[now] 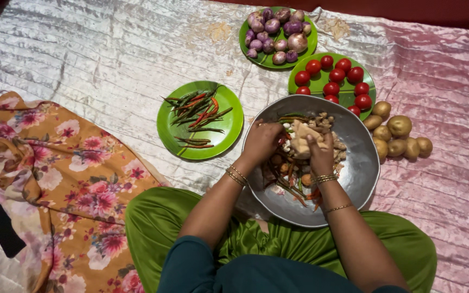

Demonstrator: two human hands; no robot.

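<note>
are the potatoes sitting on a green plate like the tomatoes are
No, the potatoes lie bare on the shiny cloth right of the metal bowl, while the tomatoes sit on a green plate.

Matt grey metal bowl (362, 163) on glossy, crinkled satin cloth (109, 49)

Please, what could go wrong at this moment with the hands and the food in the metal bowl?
1. The right hand lifts a pale ginger piece above the metal bowl; it might slip.
2. The left hand works among chillies, which may sting the skin.
3. The potatoes lie loose on the shiny cloth and could roll.
</note>
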